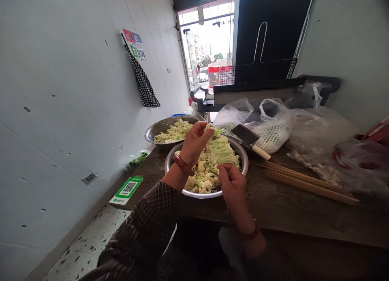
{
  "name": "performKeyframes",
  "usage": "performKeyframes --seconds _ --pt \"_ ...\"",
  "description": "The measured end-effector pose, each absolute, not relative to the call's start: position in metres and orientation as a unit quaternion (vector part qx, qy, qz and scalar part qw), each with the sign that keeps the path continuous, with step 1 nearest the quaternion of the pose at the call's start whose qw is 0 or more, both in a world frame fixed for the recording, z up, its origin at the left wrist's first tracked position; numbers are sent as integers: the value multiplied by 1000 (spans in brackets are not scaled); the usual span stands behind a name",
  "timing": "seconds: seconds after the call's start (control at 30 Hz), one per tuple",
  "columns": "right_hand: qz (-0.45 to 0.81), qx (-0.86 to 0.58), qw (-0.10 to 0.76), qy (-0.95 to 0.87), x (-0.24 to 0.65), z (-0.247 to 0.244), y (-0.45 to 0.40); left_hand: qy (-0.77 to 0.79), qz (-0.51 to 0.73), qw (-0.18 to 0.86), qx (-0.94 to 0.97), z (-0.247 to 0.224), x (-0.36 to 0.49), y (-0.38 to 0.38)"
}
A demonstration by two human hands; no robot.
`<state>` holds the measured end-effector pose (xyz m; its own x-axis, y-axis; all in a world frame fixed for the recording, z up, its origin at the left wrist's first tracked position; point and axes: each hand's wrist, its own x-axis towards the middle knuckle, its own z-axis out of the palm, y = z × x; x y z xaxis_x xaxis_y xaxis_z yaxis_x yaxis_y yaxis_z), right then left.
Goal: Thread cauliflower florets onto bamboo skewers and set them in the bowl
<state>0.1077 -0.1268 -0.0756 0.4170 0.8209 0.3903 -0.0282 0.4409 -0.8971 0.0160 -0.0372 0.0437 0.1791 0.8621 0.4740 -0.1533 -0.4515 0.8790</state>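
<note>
My left hand [195, 142] is raised over the near metal bowl [244, 159], its fingers closed on a pale green cauliflower floret [217, 132]. Lower down, at the bowl's right front rim, my right hand [233, 184] is pinched shut. What it holds, if anything, I cannot make out. Loose cauliflower florets [204, 179] fill the front of this bowl. Skewered cauliflower [223, 151] lies across its back right side. Behind and to the left, a second metal bowl [148, 136] holds more skewered cauliflower [176, 132].
Right of the bowl, a bundle of bamboo skewers [306, 182] lies on the dark wooden table [273, 210]. A cleaver [247, 136] rests by net-wrapped produce in plastic bags [270, 127]. More bags [322, 127] crowd the right. A QR-code sign [127, 190] sits at the left edge.
</note>
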Motion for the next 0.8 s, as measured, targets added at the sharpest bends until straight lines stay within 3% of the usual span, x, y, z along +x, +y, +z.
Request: performKeyframes --seconds 0.8 --pt "278 -456 712 -456 109 -73 -129 307 462 419 719 69 -4 -38"
